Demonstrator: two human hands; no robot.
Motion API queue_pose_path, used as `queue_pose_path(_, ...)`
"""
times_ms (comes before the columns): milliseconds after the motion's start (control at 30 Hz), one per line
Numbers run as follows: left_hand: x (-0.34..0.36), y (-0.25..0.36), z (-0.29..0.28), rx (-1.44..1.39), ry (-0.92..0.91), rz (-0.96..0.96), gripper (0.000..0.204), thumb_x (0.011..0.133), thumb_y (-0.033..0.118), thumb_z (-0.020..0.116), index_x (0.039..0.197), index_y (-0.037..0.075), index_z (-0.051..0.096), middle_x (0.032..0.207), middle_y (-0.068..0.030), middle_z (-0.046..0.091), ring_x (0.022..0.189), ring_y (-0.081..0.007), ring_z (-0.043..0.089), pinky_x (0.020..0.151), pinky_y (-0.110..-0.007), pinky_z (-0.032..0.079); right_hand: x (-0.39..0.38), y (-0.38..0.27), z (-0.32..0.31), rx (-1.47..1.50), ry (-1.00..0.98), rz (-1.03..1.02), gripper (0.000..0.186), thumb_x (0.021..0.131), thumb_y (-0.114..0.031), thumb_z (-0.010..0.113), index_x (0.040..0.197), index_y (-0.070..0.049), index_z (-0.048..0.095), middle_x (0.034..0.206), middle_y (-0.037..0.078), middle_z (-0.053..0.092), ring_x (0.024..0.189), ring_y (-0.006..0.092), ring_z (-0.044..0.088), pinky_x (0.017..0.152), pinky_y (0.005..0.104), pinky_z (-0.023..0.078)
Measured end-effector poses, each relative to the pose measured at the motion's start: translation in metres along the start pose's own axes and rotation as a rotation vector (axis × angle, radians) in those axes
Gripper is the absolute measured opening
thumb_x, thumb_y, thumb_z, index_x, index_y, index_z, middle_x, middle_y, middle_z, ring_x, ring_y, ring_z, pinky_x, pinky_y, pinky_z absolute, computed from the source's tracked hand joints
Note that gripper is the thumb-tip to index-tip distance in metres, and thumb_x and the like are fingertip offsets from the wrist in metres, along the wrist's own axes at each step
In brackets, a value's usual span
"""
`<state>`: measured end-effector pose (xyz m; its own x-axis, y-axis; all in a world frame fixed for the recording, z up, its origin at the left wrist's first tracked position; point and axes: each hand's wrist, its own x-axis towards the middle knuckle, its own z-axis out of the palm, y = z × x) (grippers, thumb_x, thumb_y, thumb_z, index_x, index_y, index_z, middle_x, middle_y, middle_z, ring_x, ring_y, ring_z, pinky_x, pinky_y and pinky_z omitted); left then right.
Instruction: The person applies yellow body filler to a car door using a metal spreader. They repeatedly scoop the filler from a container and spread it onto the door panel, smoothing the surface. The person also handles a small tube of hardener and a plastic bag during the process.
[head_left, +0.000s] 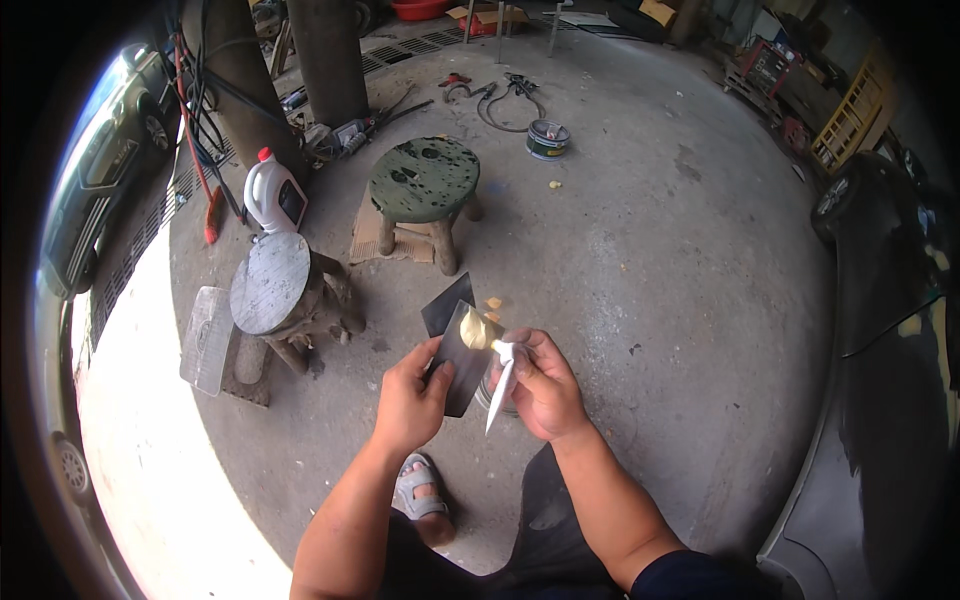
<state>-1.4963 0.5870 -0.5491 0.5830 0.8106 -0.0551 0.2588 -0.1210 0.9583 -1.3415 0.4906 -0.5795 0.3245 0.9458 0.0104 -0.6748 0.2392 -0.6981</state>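
Both hands grip tools: left hand (410,400) fingers hold a dark flat board (462,360) bearing yellowish putty (476,330); right hand (540,385) clasps a white spreader (502,385). At twelve o'clock sits an open round tin (547,139), its contents unclear.

A round stool (425,180) stands at twelve o'clock from the hands, a jug (273,193) at eleven, a tin (547,139) at one.

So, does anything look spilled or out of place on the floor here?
Yes. A few small yellow lumps lie on the concrete just beyond the dark board held in the left hand, and one more near the open tin. They look like dropped filler.
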Motion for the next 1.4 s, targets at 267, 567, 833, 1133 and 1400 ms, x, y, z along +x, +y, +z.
queue_pose_path(267, -0.002, 0.0, 0.002, -0.033, -0.006, 0.004, 0.029, 0.091, 0.005, 0.056, 0.119, -0.001, 0.057, 0.09, -0.0117, 0.067, 0.078, -0.0129, 0.064, 0.069, -0.028, 0.051, -0.001, 0.005, -0.001, -0.019, 0.007, -0.026, 0.017, 0.096, -0.007, 0.051, 0.113, -0.005, 0.051, 0.094, 0.004, 0.057, 0.084, 0.0116, 0.056, 0.077, 0.0255, 0.048)
queue_pose_path(567, -0.003, 0.0, 0.002, -0.023, -0.006, 0.01, 0.029, 0.09, 0.005, 0.057, 0.119, -0.001, 0.058, 0.089, -0.0115, 0.067, 0.077, -0.0129, 0.064, 0.069, -0.028, 0.051, -0.004, 0.007, -0.004, -0.059, 0.019, -0.044, 0.017, 0.095, -0.004, 0.05, 0.112, -0.004, 0.052, 0.098, 0.002, 0.057, 0.089, 0.0094, 0.054, 0.082, 0.0243, 0.044)
queue_pose_path(833, -0.005, 0.006, 0.001, 0.089, 0.004, 0.072, 0.029, 0.088, 0.004, 0.057, 0.118, 0.001, 0.058, 0.09, -0.0155, 0.067, 0.079, -0.0199, 0.066, 0.071, -0.03, 0.051, -0.005, 0.006, -0.003, -0.128, 0.071, -0.068, 0.02, 0.093, -0.003, 0.049, 0.112, -0.006, 0.05, 0.092, 0.008, 0.056, 0.081, 0.0163, 0.056, 0.074, 0.0307, 0.047)
queue_pose_path(1133, -0.007, 0.008, -0.002, 0.143, -0.026, 0.179, 0.029, 0.089, 0.003, 0.056, 0.118, 0.001, 0.058, 0.094, -0.0137, 0.066, 0.081, -0.02, 0.064, 0.074, -0.03, 0.05, -0.006, -0.018, 0.0, 0.028, 0.135, -0.131, 0.027, 0.093, -0.009, 0.053, 0.12, -0.009, 0.049, 0.094, 0.009, 0.057, 0.081, 0.0183, 0.057, 0.074, 0.0329, 0.048)
queue_pose_path(1400, -0.004, 0.002, -0.012, -0.363, -0.077, -0.097, 0.032, 0.094, 0.003, 0.053, 0.125, -0.002, 0.053, 0.107, -0.0041, 0.063, 0.093, -0.0099, 0.057, 0.085, -0.025, 0.047, -0.004, -0.039, -0.023, -0.338, 0.249, -0.238, 0.035, 0.09, -0.008, 0.061, 0.122, -0.003, 0.048, 0.099, 0.007, 0.061, 0.087, 0.0163, 0.059, 0.08, 0.0327, 0.049)
